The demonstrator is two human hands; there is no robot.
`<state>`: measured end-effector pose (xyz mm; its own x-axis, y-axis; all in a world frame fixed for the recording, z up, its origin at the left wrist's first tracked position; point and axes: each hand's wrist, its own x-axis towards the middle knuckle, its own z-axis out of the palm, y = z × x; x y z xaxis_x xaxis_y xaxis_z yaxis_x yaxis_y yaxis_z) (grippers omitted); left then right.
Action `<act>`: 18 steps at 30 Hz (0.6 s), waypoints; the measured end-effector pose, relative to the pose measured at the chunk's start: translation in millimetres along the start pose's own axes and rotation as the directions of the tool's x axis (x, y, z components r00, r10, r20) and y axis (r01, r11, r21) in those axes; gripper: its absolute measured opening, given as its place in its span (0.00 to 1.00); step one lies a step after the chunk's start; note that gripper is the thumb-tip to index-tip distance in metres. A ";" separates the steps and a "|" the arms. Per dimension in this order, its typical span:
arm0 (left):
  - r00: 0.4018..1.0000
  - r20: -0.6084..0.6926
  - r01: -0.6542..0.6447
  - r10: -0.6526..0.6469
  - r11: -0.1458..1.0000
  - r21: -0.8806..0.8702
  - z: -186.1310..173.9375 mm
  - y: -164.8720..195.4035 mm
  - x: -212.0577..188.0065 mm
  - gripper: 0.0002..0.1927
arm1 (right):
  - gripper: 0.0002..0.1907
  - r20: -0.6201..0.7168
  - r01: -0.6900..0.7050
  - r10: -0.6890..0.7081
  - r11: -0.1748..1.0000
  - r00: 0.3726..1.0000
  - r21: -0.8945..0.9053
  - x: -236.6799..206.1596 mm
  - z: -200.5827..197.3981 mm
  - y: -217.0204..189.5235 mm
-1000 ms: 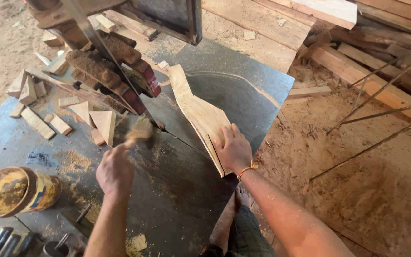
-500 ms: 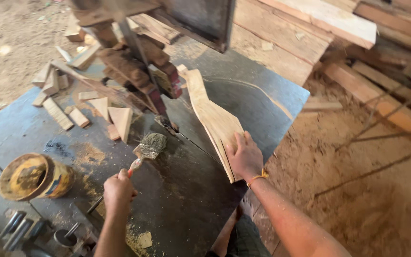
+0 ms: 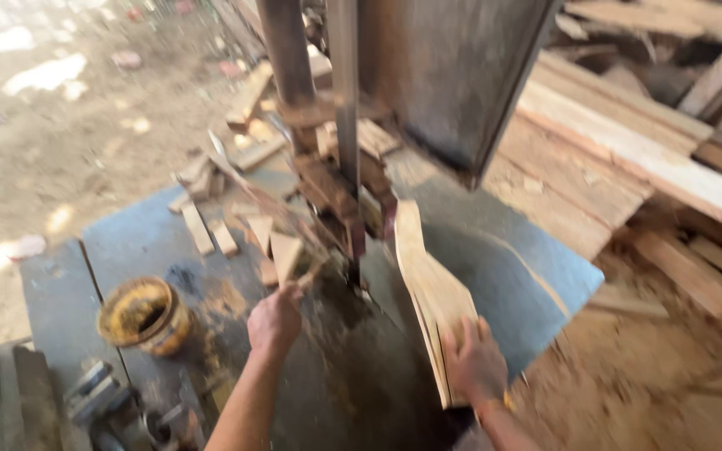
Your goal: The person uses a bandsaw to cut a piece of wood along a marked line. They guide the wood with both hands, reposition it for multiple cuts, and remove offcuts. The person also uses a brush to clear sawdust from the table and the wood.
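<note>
bench: dark grey metal saw table (image 3: 152, 242), dusted with sawdust, sandy ground to its left.
far left: round yellow-stained tin pot (image 3: 139, 316) sits open on the table near its front-left edge; dark metal parts (image 3: 102, 397) lie just in front of it, too blurred to identify.
offcuts: small pale wooden offcut blocks (image 3: 211, 234) scattered on the table behind the pot, left of the blade column.
left hand: left hand (image 3: 275, 319) clenched around a thin brush handle (image 3: 311, 273); the brush end is motion-blurred, points up-right toward the blade, just beside a wedge-shaped block (image 3: 284, 255).
saw: rusty vertical band-saw column with blade guide (image 3: 340, 179) at table centre, dark metal housing panel (image 3: 453, 75) above right.
workpiece: stack of thin curved pale wooden boards (image 3: 432, 292) standing on edge on the table, right of the blade, front tip close to the blade guide.
right hand: right hand (image 3: 475, 363) grasping the near end of that stack, fingers over its top edge; orange band at the wrist.
right side: long rough timber planks (image 3: 628, 142) piled beyond the table, sawdust on the ground below.
</note>
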<state>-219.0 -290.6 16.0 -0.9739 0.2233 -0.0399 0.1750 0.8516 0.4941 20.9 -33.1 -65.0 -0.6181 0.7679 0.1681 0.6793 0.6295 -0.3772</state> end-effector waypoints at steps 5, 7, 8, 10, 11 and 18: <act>0.987 -0.155 0.069 -0.051 0.991 0.117 -4.7 12.0 35.6 0.13 | 0.30 0.003 -0.053 0.053 0.999 0.999 0.001 9.3 13.0 5.5; 0.992 -0.109 0.083 -0.065 0.980 0.179 2.8 14.5 36.9 0.15 | 0.30 -0.028 -0.073 0.073 0.997 0.997 -0.020 10.1 21.4 7.2; 0.993 -0.086 0.098 -0.081 0.972 0.212 5.9 14.2 32.4 0.16 | 0.31 -0.036 -0.079 0.078 0.996 0.996 -0.032 9.9 26.3 7.3; 0.982 -0.155 -0.064 0.106 0.965 0.254 16.1 6.3 14.9 0.12 | 0.31 -0.053 -0.114 0.111 0.993 0.992 -0.043 9.2 34.9 8.2; 0.963 -0.184 -0.139 0.195 0.950 0.281 21.8 -0.6 2.6 0.13 | 0.31 -0.059 -0.129 0.126 0.990 0.990 -0.051 9.0 38.4 8.4; 0.972 0.153 -0.207 0.177 0.956 0.208 38.9 -23.8 -114.0 0.25 | 0.41 -0.044 0.027 -0.033 0.991 0.998 -0.132 7.2 23.6 2.5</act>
<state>-106.5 -317.9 -24.9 -0.8938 0.4404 -0.0847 0.3985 0.8666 0.3004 8.8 -28.8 -86.2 -0.6223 0.7509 0.2209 0.7084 0.6604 -0.2491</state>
